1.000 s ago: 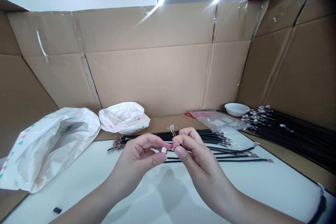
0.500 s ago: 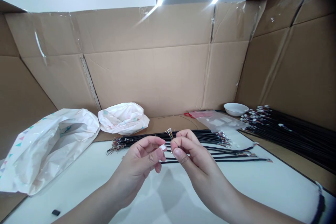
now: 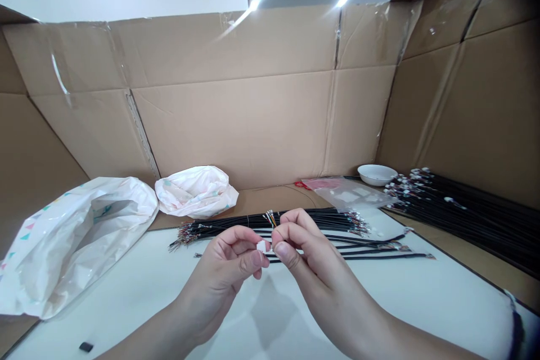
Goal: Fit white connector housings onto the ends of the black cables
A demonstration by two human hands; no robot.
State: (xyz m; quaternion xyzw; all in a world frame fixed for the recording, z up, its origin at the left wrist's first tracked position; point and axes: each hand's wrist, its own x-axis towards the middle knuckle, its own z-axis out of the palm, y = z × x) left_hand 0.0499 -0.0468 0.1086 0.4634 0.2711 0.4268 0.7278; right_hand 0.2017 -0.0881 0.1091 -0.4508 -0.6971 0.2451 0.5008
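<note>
My left hand (image 3: 228, 267) pinches a small white connector (image 3: 262, 246) between thumb and fingers. My right hand (image 3: 301, 247) is closed on the end of a thin cable, whose coloured wire tips (image 3: 270, 217) stick up above the fingers. Both hands meet just above the white table (image 3: 422, 292), right in front of a bundle of black cables (image 3: 236, 222) lying across it. A few loose black cables (image 3: 379, 253) lie to the right of my hands.
Cardboard walls (image 3: 253, 118) enclose the table. Two white plastic bags (image 3: 71, 236) (image 3: 194, 191) lie at the left. A clear bag (image 3: 350, 194), a white bowl (image 3: 377, 173) and a large pile of black cables (image 3: 464, 208) sit at the right. A small black piece (image 3: 85, 346) lies near the front left.
My hands have drawn closer together and sunk slightly; the connector now sits right against my right fingertips. The view has shifted a little.
</note>
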